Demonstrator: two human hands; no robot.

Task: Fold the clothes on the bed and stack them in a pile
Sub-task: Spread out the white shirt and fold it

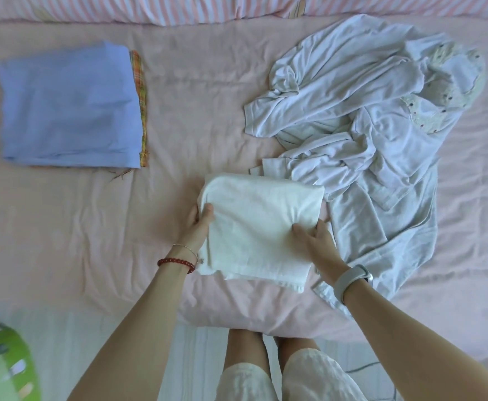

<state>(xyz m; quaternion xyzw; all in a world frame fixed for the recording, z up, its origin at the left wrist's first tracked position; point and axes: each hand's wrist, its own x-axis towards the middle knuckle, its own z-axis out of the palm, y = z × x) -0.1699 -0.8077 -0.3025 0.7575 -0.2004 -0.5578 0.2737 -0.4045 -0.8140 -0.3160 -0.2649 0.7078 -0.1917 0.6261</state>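
Clothes lie in three lots on the pink bed. Nearest the person, a folded white garment sits close to the bed's near edge, held at both sides. Left hand grips its left edge, thumb on top, fingers tucked out of sight beneath; wrist carries a red bead bracelet and a thin chain. Right hand grips the right edge, thumb pressed into the cloth, fingers curled round the side (their tips are hidden); a pale watch band on that wrist. Just right of the folded piece, and touching it, a crumpled heap of pale clothes spreads toward the far right, with a spotted cream piece showing near its top. Well apart on the far left, a folded blue garment lies flat over a plaid piece, of which only the right edge shows. Striped pillows line the far side. Green basket at lower left, blurred.
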